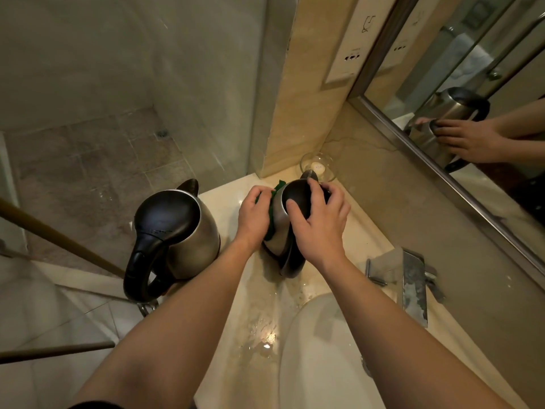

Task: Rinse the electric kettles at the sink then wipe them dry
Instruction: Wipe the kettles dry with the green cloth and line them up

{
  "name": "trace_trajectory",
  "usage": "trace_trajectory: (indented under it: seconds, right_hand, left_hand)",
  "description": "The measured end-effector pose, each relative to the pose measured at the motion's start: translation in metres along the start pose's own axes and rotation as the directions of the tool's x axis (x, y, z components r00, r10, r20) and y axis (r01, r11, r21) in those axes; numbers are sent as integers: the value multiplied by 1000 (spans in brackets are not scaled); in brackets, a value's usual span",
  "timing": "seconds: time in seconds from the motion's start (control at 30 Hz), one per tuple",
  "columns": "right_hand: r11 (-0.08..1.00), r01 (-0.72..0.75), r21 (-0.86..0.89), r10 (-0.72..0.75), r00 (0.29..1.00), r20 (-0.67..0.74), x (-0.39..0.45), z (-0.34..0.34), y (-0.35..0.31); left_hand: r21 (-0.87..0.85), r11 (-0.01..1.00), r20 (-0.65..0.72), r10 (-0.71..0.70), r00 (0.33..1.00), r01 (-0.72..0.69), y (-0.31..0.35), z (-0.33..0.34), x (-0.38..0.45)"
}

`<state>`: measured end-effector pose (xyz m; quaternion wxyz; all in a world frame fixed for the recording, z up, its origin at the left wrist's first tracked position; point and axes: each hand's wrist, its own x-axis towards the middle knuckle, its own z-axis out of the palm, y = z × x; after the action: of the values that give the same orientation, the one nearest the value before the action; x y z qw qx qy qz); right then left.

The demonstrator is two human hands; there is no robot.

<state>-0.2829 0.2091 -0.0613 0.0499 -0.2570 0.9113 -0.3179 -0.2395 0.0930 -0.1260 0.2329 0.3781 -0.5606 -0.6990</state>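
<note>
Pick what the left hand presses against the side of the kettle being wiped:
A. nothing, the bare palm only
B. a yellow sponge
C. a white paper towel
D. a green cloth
D: the left hand holds a green cloth against the steel side of the kettle, while the right hand steadies its top.

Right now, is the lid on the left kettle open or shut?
Shut. The left kettle's black lid sits flat across its top, with no gap showing, and it stands upright on the counter.
</note>
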Motion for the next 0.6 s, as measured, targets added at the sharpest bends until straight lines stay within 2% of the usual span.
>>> trace_trajectory:
  seconds: [0.13, 0.33, 0.47, 0.53, 0.6]
  right_hand:
    - [1000, -11, 10, 11, 1000, 9, 0, 0, -1]
    - [1000, -4, 7, 4, 1000, 7, 0, 0, 1]
    - [1000, -4, 19, 4, 1000, -1, -1, 0, 0]
    - [1000, -5, 17, 5, 1000, -2, -1, -1, 0]
    - [1000, 1, 17, -1, 1000, -5, -2, -1, 1]
  left_hand:
    - [-15, 996, -37, -87, 996, 87, -15, -2, -8]
    - [-37, 996, -154, -81, 985, 76, -28, 3, -27]
    - [-7, 995, -189, 94, 977, -97, -18, 10, -40]
    - [51, 974, -134, 226, 965, -222, -3, 12, -33]
    - [102, 944, -24, 317, 948, -314, 15, 11, -20]
